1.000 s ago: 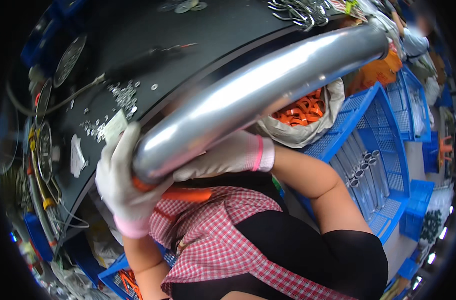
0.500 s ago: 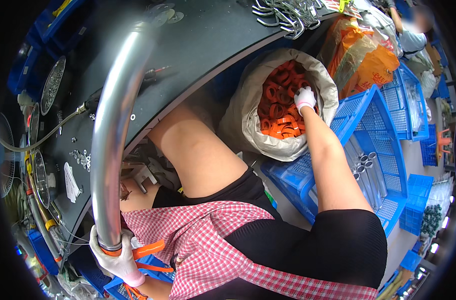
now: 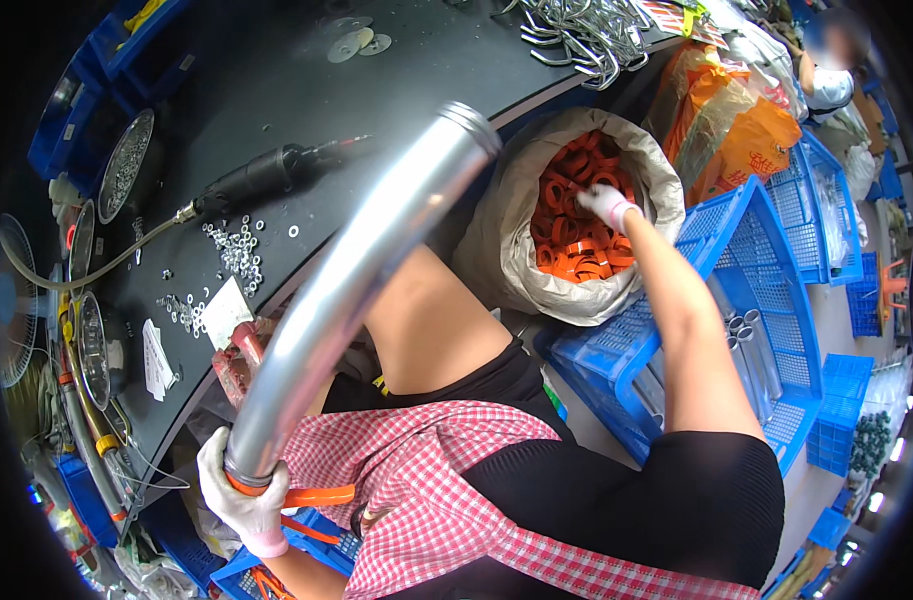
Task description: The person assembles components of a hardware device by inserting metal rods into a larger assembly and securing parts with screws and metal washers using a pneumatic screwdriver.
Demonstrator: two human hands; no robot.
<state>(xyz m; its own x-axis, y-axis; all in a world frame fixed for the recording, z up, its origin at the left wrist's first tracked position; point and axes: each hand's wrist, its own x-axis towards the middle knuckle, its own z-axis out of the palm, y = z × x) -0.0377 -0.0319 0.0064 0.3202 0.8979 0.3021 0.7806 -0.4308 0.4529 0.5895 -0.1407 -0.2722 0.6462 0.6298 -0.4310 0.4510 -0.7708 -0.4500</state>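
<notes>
My left hand (image 3: 245, 505), in a white glove, is closed around the lower end of a shiny curved metal pipe (image 3: 352, 270). The pipe slants up and right, its other end near the bench edge. An orange band (image 3: 320, 496) sticks out beside that hand, and an orange ring shows partly at the pipe's lower end. My gloved right hand (image 3: 609, 205) is inside a pale woven sack (image 3: 512, 270) over a heap of orange rings (image 3: 577, 250). Its fingers are curled among the rings; whether one is between them is hidden.
On the dark bench (image 3: 377, 90) lie a corded power screwdriver (image 3: 267, 172), scattered washers (image 3: 237, 250), flat discs (image 3: 357, 42) and a pile of bent metal hooks (image 3: 582, 35). A blue crate (image 3: 617, 365) with metal tubes stands by the sack. Another person (image 3: 832, 85) is at the far right.
The pipe's upper end has swung right and down, showing its open-bench surroundings. My right hand has shifted slightly left over the orange rings. The head view has shifted a little.
</notes>
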